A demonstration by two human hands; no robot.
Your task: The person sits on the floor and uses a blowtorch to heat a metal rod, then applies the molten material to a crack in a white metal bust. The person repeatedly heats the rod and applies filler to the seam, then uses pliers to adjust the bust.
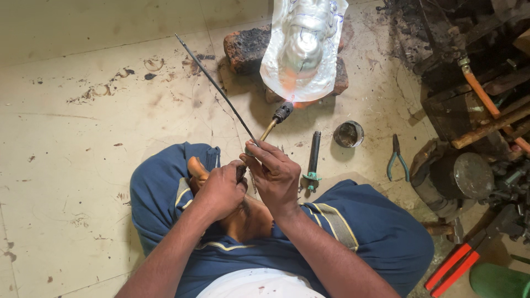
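We sit cross-legged on the floor (83, 165), heating a silver piece (302, 47) propped against bricks (245, 48) at the far side. Our right hand (276, 174) clamps the torch (276, 122), its flame glowing orange at the piece's lower edge. Our left hand (221, 190) is closed around the near end of a thin rod (218, 88), whose tip points far left, not at the flame. Heating looks underway, with the rod not yet applied.

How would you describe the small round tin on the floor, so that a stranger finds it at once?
Start at the shiny silver metal sheet leaning on the dark bricks. Below its right edge, on the pale floor, stands a small round tin. It lies between a dark rod tool and green-handled pliers, the only round thing there.
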